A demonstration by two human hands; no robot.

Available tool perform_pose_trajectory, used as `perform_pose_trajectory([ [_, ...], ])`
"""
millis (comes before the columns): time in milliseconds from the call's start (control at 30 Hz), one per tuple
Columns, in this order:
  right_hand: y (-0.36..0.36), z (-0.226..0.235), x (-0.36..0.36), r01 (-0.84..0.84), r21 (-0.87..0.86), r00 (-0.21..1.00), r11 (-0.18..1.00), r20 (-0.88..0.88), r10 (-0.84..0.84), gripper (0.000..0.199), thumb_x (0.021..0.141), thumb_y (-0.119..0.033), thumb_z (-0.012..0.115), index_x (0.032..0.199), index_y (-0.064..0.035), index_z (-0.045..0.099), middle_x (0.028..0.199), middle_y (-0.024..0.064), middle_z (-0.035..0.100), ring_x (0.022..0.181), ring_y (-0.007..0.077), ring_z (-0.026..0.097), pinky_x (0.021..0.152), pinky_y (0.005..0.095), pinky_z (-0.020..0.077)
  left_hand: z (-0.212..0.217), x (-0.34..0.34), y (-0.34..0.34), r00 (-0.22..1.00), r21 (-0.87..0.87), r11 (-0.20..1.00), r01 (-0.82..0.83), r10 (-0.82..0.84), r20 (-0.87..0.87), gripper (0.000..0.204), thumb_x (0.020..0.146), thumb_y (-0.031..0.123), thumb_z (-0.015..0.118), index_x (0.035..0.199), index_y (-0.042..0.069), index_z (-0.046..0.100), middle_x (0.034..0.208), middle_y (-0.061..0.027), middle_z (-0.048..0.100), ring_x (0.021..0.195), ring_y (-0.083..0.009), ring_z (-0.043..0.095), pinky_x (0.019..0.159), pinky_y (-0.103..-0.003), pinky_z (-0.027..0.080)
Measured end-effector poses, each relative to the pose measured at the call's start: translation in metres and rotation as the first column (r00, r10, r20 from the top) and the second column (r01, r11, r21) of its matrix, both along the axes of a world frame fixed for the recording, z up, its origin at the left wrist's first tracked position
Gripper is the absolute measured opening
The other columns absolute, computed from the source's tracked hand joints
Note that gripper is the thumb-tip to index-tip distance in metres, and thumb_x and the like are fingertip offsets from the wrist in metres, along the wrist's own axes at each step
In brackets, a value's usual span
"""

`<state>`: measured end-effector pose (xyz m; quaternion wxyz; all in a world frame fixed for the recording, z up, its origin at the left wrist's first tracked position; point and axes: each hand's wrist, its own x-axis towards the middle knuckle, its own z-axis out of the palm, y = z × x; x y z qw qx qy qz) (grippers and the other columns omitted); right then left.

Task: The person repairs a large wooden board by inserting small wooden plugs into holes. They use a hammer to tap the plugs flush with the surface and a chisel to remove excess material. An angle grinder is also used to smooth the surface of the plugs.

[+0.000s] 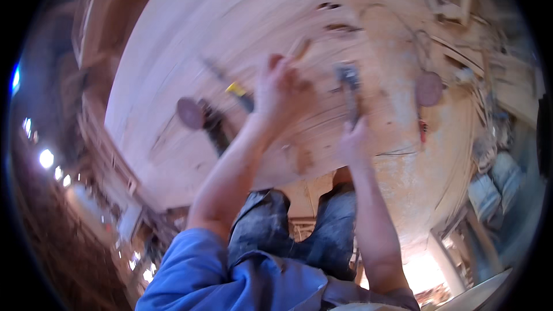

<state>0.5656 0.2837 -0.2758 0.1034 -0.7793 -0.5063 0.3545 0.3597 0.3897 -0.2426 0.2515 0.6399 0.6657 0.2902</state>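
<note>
Right hand (355,137) clamped on a hammer (351,97); left of the hammer, left hand (285,89) by a wooden stick (300,48) (its grip, blurred, I cannot tell)

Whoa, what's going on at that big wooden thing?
Someone is working with tools over a big pale wooden surface. Their right hand grips a hammer-like tool by its handle. Their left hand holds a light-brown stick-like thing, too blurred to name. Left of it are a yellow-and-dark tool and what looks like a grinder.
</note>
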Motion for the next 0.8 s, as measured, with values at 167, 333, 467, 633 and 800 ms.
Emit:
perform_pose_trajectory([
  [167,0.026,0.026,0.008,-0.037,-0.229,0.999,0.973,-0.042,0.028,0.055,0.098,-0.029,0.060,0.137,0.0090,0.050,0.122,0.0363,0.064,0.114,0.0494,0.064,0.099,0.0534,0.0490,0.021,-0.003,-0.109,1.000,-0.017,1.000,-0.017,0.017,-0.018,0.034,0.076,-0.008,0.067,0.108,0.003,0.066,0.113,-0.0186,0.059,0.101,-0.0389,0.060,0.082,-0.046,0.052],
  [333,0.017,0.011,0.008,-0.160,-0.061,0.967,0.985,0.191,0.169,0.054,0.096,-0.030,0.064,0.134,0.0054,0.052,0.114,0.0337,0.068,0.109,0.0484,0.066,0.092,0.0550,0.0509,0.033,-0.030,-0.169,0.966,-0.106,0.964,-0.244,0.251,0.056,0.040,0.076,-0.010,0.066,0.114,0.003,0.066,0.115,-0.0187,0.059,0.106,-0.0406,0.059,0.087,-0.047,0.052],
  [467,0.011,0.013,0.028,-0.034,-0.036,0.995,0.999,0.091,0.037,0.052,0.092,-0.028,0.067,0.129,0.0074,0.054,0.114,0.0323,0.067,0.110,0.0454,0.067,0.093,0.0518,0.0506,0.043,-0.059,-0.135,0.990,-0.151,0.988,-0.026,0.004,-0.143,0.053,0.074,-0.004,0.068,0.125,0.009,0.064,0.139,-0.0188,0.051,0.133,-0.0411,0.046,0.109,-0.051,0.043],
  [633,0.027,0.024,0.000,-0.061,-0.116,0.995,0.991,0.074,0.070,0.053,0.089,-0.028,0.069,0.128,0.0067,0.055,0.111,0.0334,0.068,0.109,0.0480,0.066,0.092,0.0531,0.0514,0.013,-0.131,-0.065,0.787,-0.196,0.903,0.383,-0.430,-0.442,0.033,0.077,0.010,0.064,0.111,0.011,0.067,0.124,-0.0114,0.056,0.134,-0.0332,0.046,0.114,-0.047,0.033],
  [800,0.017,0.009,0.013,-0.023,-0.072,0.997,0.997,0.073,0.028,0.050,0.089,-0.029,0.067,0.126,0.0043,0.057,0.105,0.0318,0.071,0.103,0.0500,0.068,0.089,0.0553,0.0524,0.025,-0.125,-0.026,0.773,-0.190,0.875,0.445,-0.482,-0.413,0.028,0.074,0.003,0.066,0.101,0.005,0.062,0.107,-0.0122,0.056,0.114,-0.0336,0.055,0.096,-0.048,0.043],
])
